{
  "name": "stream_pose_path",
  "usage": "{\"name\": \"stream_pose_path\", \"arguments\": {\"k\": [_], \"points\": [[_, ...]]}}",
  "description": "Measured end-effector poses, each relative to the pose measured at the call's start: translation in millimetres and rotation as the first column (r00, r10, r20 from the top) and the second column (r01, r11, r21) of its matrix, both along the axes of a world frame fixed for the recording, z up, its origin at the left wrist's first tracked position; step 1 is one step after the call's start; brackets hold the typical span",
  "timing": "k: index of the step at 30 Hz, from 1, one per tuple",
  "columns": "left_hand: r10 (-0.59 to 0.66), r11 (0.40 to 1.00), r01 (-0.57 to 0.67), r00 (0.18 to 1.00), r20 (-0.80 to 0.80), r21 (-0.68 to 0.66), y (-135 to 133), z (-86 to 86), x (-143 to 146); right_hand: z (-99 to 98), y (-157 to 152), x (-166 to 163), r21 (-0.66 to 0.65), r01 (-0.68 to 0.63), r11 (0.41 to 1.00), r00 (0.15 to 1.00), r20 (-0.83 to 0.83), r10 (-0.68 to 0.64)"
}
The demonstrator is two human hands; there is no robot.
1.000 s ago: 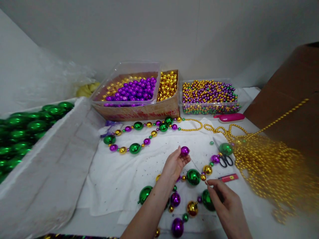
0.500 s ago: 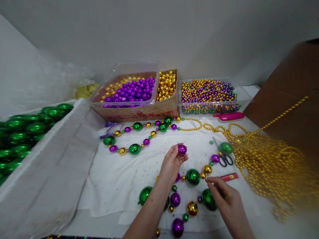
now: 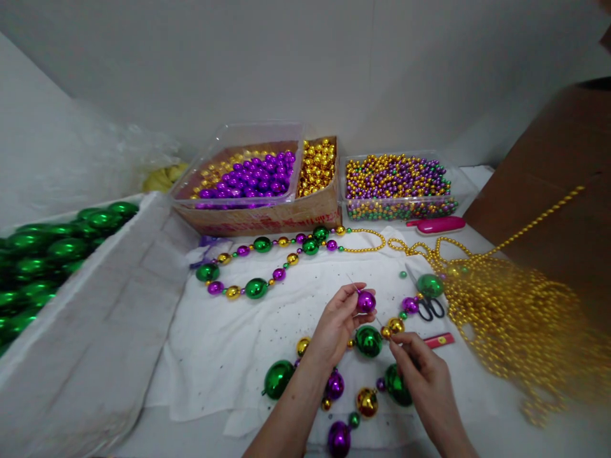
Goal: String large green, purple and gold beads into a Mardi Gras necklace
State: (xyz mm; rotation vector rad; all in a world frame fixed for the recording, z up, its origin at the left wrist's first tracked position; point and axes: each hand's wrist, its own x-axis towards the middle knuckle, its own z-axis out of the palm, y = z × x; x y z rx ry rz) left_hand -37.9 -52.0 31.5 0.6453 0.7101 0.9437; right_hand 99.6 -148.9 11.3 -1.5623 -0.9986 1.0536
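Note:
My left hand pinches a shiny purple bead above the white cloth. A thin wire or needle shows on both sides of the bead, its tip poking out at the upper left. The other end runs down toward my right hand, whose thumb and finger are pinched on it. Beneath and around my hands lies a strand of large and small beads, among them a green bead, a gold bead and a purple bead. My left forearm hides part of the strand.
A bead necklace lies at the back left. Behind it stand a clear tub of purple beads and a tub of small mixed beads. Scissors, a red-handled tool and gold bead chains are on the right; green beads fill a box at left.
My left hand has brought the purple bead right and down, closer to my right hand. The thin wire or needle now sticks out past the bead's upper left side.

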Motion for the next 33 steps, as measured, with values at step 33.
{"name": "stream_pose_path", "arguments": {"k": [33], "points": [[-0.137,0.983,0.136,0.991,0.001,-0.124,72.8,-2.3,22.2,0.6,-16.3,41.9,-0.07,0.161,0.984,0.948,-0.266,-0.174]]}}
